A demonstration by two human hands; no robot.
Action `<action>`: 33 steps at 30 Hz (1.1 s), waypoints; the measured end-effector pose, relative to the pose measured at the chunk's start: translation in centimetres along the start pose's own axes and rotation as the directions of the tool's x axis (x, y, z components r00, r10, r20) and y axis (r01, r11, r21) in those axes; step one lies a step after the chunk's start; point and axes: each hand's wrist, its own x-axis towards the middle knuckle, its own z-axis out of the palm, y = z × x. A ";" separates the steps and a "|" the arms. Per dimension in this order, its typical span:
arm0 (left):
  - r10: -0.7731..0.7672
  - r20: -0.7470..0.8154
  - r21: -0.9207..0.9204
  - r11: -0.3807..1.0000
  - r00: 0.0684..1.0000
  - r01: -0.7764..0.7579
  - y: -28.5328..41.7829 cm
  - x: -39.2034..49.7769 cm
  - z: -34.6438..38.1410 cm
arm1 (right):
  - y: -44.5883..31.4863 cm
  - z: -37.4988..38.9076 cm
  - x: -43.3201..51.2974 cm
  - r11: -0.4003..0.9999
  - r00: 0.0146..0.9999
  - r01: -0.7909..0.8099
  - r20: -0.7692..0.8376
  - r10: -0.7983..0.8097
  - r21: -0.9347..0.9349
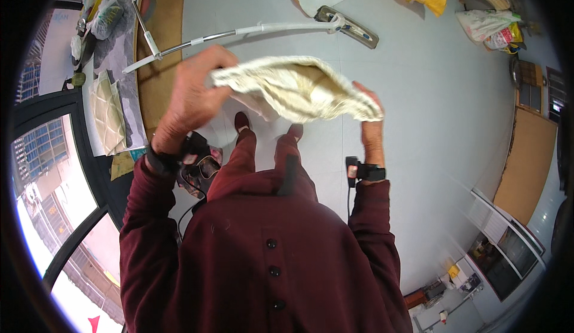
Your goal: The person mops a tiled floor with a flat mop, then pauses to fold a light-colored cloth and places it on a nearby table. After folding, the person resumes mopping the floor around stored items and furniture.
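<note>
Both hands stretch a cream cloth piece [287, 88] between them above the floor. Its thick, gathered rim bows upward, and folds of fabric hang inside it; its exact kind is hard to tell. My left hand [199, 86] pinches the left end between thumb and fingers, slightly blurred. At the right end, my right hand [372, 100] grips the rim, its fingers partly hidden behind the cloth.
A flat mop [347, 28] lies beyond the cloth, its pole leaning towards the wooden cabinet [157, 28] at left. A folded quilted cloth [107, 113] rests on the countertop. Plastic bags [489, 26] sit at the far right. A patterned bag [197, 174] is beside my legs.
</note>
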 end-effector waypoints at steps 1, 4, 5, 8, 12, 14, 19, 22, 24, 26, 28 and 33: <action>-0.035 -0.071 -0.021 0.999 0.997 0.034 -0.2 0.3 -0.8 | -2.1 -0.6 0.4 0.998 0.999 0.041 -0.029 -0.040 0.038; -0.060 -0.232 -0.063 0.997 0.971 0.046 -1.1 0.9 -3.0 | -7.9 -0.9 1.1 0.983 0.983 0.181 -0.006 -0.181 -0.003; -0.094 -0.229 -0.074 0.994 0.969 0.079 -1.5 1.2 -3.6 | -9.1 -0.3 1.5 0.979 0.984 0.180 0.007 -0.180 -0.098; -0.139 -0.166 -0.091 0.988 0.976 0.126 -2.2 1.4 -4.7 | -11.9 0.5 2.8 0.939 0.976 0.219 0.056 -0.212 -0.266; -0.144 -0.207 -0.087 0.988 0.968 0.129 -3.5 2.3 -4.9 | -13.4 2.0 3.5 0.968 0.972 0.222 -0.048 -0.228 -0.118; -0.177 -0.186 -0.005 0.984 0.966 0.180 -4.5 2.7 -4.7 | -14.1 2.6 3.8 0.949 0.966 0.251 -0.019 -0.260 -0.191; -0.214 -0.225 -0.122 0.974 0.951 0.191 -6.2 2.6 -4.4 | -15.4 2.2 3.8 0.972 0.971 0.216 -0.079 -0.224 -0.096; -0.156 -0.228 -0.076 0.987 0.961 0.142 -5.1 3.8 -5.0 | -16.4 2.4 3.9 0.966 0.965 0.260 -0.031 -0.260 -0.005; -0.077 -0.261 0.004 0.997 0.962 0.081 -3.0 5.4 -6.3 | -18.3 2.7 4.0 0.965 0.963 0.263 -0.057 -0.262 0.007; 0.059 -0.313 0.118 0.993 0.948 -0.023 -0.3 8.0 -8.2 | -21.9 2.0 5.0 0.914 0.917 0.400 -0.022 -0.399 0.064; 0.260 -0.344 0.069 0.965 0.902 -0.252 2.4 11.4 -11.9 | -28.4 -1.1 6.6 0.853 0.864 0.492 0.024 -0.503 0.174; 0.138 -0.116 -0.409 0.896 0.984 -0.174 -0.2 13.9 -8.6 | -26.1 -4.1 6.0 0.867 0.880 0.470 -0.008 -0.475 0.166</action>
